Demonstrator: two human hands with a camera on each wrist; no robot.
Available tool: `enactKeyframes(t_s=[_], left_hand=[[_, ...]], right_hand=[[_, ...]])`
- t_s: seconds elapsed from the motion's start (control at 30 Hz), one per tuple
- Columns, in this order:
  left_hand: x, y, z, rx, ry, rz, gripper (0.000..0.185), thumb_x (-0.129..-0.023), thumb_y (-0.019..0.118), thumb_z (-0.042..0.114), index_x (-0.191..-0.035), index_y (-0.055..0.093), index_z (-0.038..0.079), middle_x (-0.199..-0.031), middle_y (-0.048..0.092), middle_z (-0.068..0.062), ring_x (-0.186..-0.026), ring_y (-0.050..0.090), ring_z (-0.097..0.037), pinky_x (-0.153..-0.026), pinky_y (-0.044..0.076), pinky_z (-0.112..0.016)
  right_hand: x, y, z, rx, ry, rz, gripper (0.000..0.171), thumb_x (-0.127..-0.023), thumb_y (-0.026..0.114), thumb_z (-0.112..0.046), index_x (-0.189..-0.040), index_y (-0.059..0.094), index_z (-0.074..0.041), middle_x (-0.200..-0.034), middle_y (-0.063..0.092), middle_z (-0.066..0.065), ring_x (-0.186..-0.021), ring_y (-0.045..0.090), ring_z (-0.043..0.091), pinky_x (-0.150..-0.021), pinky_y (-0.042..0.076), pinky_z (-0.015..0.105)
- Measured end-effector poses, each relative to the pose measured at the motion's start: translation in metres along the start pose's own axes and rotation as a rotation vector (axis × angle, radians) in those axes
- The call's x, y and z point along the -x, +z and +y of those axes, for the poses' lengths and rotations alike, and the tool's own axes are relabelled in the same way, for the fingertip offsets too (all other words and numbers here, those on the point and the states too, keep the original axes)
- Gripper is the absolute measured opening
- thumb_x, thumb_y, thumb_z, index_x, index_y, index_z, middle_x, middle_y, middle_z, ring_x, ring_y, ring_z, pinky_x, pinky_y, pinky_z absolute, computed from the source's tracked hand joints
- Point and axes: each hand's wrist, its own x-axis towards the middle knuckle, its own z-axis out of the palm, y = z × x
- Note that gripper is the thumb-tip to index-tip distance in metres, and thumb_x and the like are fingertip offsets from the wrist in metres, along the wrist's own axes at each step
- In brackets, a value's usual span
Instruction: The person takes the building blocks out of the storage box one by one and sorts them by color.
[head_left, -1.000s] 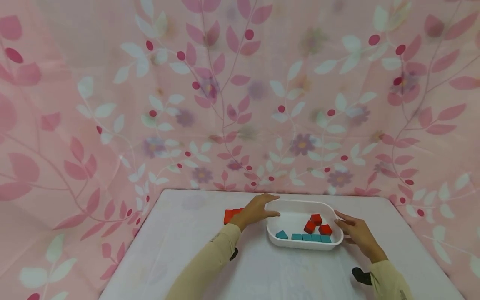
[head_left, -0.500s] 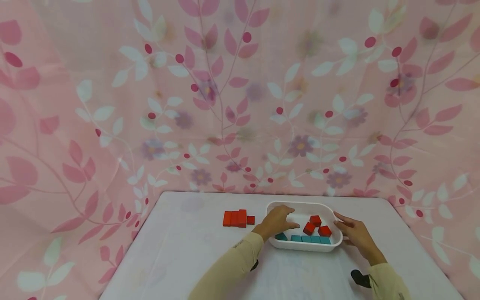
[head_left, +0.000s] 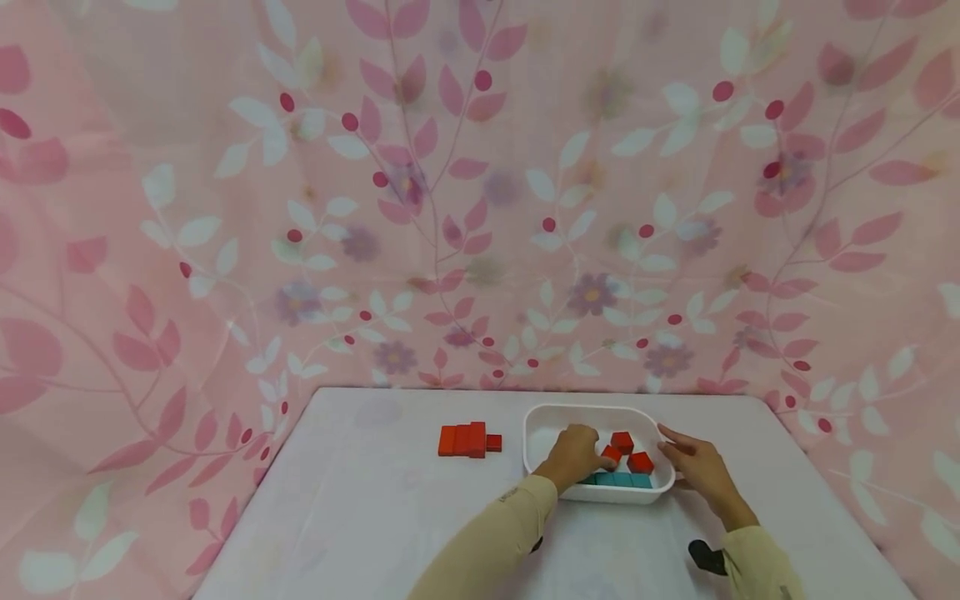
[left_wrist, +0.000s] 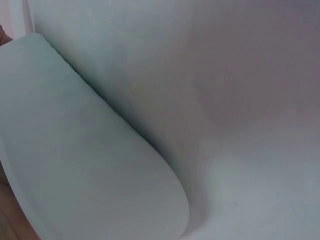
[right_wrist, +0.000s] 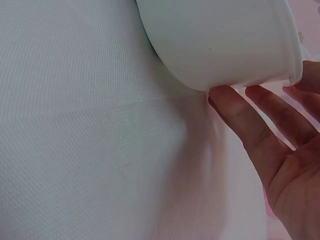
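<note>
A white oval-cornered tray [head_left: 545, 409] sits on the table. My left hand [head_left: 573, 454] reaches into it with bent fingers, thumb right at a small red block [head_left: 612, 455]; I cannot tell whether it pinches that block. Two more red blocks, one behind [head_left: 622, 442] and one to the right [head_left: 640, 462], lie loose in the tray. Along its near wall runs a row of teal blocks [head_left: 623, 480], the left end hidden by the left hand. My right hand [head_left: 703, 471] holds the tray's right end, its fingers [right_wrist: 260, 125] against the outer wall near the rim.
Left of the tray, several red blocks [head_left: 462, 440] lie side by side on the white-covered table [head_left: 360, 508], with a smaller red block [head_left: 493, 443] at their right end. A pink floral curtain [head_left: 480, 208] hangs behind the table's far edge.
My left hand has moved right from the tray's left rim into the tray, down to the red blocks, and its fingers have drawn closer together. The right hand stays at the tray's right end.
</note>
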Motion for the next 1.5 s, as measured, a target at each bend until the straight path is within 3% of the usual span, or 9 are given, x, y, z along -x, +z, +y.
enactKeyframes(t_s=[0.1, 0.27, 0.4, 0.6, 0.7, 0.87, 1.03, 1.3, 1.5], left_hand=[[0.001, 0.004, -0.001, -0.010, -0.031, 0.008, 0.023, -0.079, 0.082, 0.033, -0.082, 0.071, 0.012, -0.059, 0.049, -0.001, -0.058, 0.045, -0.012, -0.051, 0.039, -0.021], [0.001, 0.005, -0.005, -0.080, -0.032, 0.016, 0.023, -0.080, 0.082, 0.031, -0.090, 0.076, 0.010, -0.060, 0.054, 0.004, -0.060, 0.047, -0.010, -0.056, 0.043, -0.019], [0.000, 0.004, -0.005, -0.060, -0.042, 0.006, 0.025, -0.081, 0.081, 0.032, -0.094, 0.076, 0.011, -0.059, 0.053, 0.004, -0.060, 0.048, -0.010, -0.056, 0.043, -0.020], [-0.004, 0.012, -0.001, -0.065, -0.049, 0.019, 0.029, -0.079, 0.082, 0.037, -0.073, 0.066, 0.013, -0.054, 0.045, -0.001, -0.053, 0.044, -0.013, -0.047, 0.037, -0.021], [-0.005, 0.018, 0.001, -0.084, -0.033, 0.018, 0.029, -0.082, 0.080, 0.034, -0.070, 0.062, 0.013, -0.054, 0.045, -0.001, -0.050, 0.043, -0.013, -0.045, 0.036, -0.021], [-0.005, 0.020, 0.001, -0.078, -0.022, 0.010, 0.019, -0.085, 0.077, 0.025, -0.075, 0.067, 0.012, -0.053, 0.046, 0.000, -0.050, 0.045, -0.012, -0.045, 0.038, -0.020], [-0.005, 0.010, 0.001, -0.039, -0.013, -0.002, 0.011, -0.083, 0.079, 0.018, -0.086, 0.071, 0.011, -0.060, 0.049, 0.002, -0.058, 0.046, -0.010, -0.050, 0.040, -0.019], [-0.008, 0.002, -0.009, -0.093, 0.016, -0.006, 0.017, -0.084, 0.078, 0.017, -0.099, 0.071, 0.012, -0.073, 0.052, 0.006, -0.068, 0.048, -0.009, -0.058, 0.044, -0.017], [-0.005, -0.005, -0.016, -0.076, 0.025, -0.004, 0.029, -0.084, 0.079, 0.020, -0.110, 0.071, 0.012, -0.082, 0.056, 0.007, -0.076, 0.048, -0.009, -0.064, 0.046, -0.017]], right_hand=[[0.000, 0.002, 0.000, -0.003, 0.003, -0.005, 0.062, -0.098, 0.057, -0.039, -0.150, 0.034, -0.013, -0.146, 0.037, 0.031, -0.114, 0.053, 0.045, -0.076, 0.058, 0.042], [-0.001, 0.005, -0.001, -0.010, 0.005, 0.000, 0.061, -0.098, 0.057, -0.038, -0.149, 0.035, -0.013, -0.146, 0.036, 0.032, -0.114, 0.053, 0.046, -0.075, 0.058, 0.042], [-0.003, 0.004, -0.003, -0.005, 0.006, 0.005, 0.063, -0.098, 0.058, -0.040, -0.149, 0.035, -0.013, -0.146, 0.036, 0.032, -0.113, 0.054, 0.045, -0.074, 0.058, 0.041], [-0.003, 0.005, -0.003, -0.017, 0.010, 0.011, 0.063, -0.097, 0.058, -0.040, -0.149, 0.035, -0.015, -0.146, 0.036, 0.031, -0.115, 0.053, 0.046, -0.075, 0.058, 0.040], [-0.001, 0.006, -0.001, -0.017, 0.019, 0.008, 0.062, -0.097, 0.059, -0.039, -0.149, 0.034, -0.015, -0.147, 0.036, 0.030, -0.116, 0.052, 0.045, -0.075, 0.058, 0.040], [0.001, 0.007, 0.001, -0.024, 0.013, 0.004, 0.063, -0.097, 0.059, -0.041, -0.149, 0.036, -0.014, -0.146, 0.036, 0.031, -0.112, 0.054, 0.042, -0.075, 0.058, 0.040], [0.001, 0.004, 0.003, 0.001, -0.002, 0.014, 0.062, -0.097, 0.058, -0.041, -0.149, 0.036, -0.014, -0.144, 0.039, 0.031, -0.108, 0.057, 0.039, -0.075, 0.058, 0.040], [-0.001, 0.001, 0.000, 0.009, 0.012, 0.031, 0.061, -0.098, 0.058, -0.040, -0.149, 0.036, -0.014, -0.144, 0.039, 0.031, -0.107, 0.057, 0.039, -0.074, 0.058, 0.039], [-0.002, 0.001, 0.001, 0.011, 0.015, 0.032, 0.063, -0.097, 0.058, -0.041, -0.149, 0.035, -0.014, -0.145, 0.038, 0.032, -0.109, 0.056, 0.041, -0.073, 0.058, 0.039]])
